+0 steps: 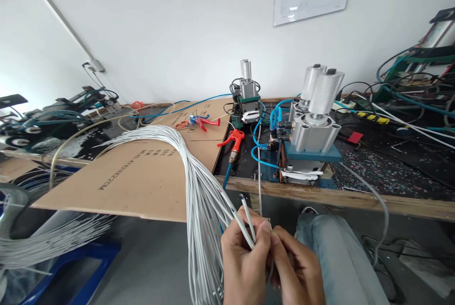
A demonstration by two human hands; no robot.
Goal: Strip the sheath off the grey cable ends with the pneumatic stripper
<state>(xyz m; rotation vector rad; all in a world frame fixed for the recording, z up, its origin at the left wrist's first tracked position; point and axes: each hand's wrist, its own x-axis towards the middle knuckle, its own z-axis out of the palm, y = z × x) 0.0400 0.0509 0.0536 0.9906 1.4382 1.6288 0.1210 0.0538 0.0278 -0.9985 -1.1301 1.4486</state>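
Note:
My left hand (pixel 243 260) is closed around a white cable (pixel 248 213), whose stripped end with thin coloured inner wires points up and away from me. Another stretch of white cable runs between its fingers towards the bundle. Pressed against it, my right hand (pixel 296 267) is closed, with thumb and fingertips pinched at the left thumb. A small pale tip shows there, apparently of a cable; the fingers hide the rest. Just left of my hands, a thick bundle of white cables (pixel 202 210) drapes over the table edge from a cardboard sheet (pixel 149 177).
A pneumatic machine (pixel 313 134) with knurled silver cylinders stands at the bench edge, a smaller one (pixel 248 92) behind. A red air gun (pixel 234 141) lies between, and red-and-blue pliers (pixel 201 121) rest on the cardboard. More cables (pixel 64 243) hang at lower left over a blue frame (pixel 99 257).

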